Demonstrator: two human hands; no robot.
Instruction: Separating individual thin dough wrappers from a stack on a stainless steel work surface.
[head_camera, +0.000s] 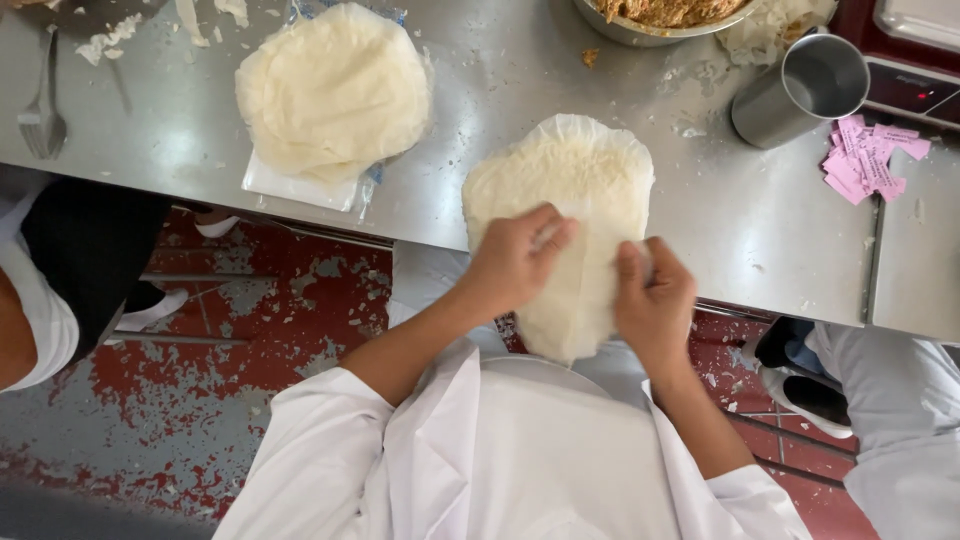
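Now both hands hold one thin white wrapper sheet (560, 190) that hangs over the near edge of the steel bench (180, 130). Left hand (515, 262) pinches its middle; right hand (655, 300) grips the right side.

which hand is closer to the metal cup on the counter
Right. The right hand pinches the wrapper below and left of the metal cup; the left hand is farther left.
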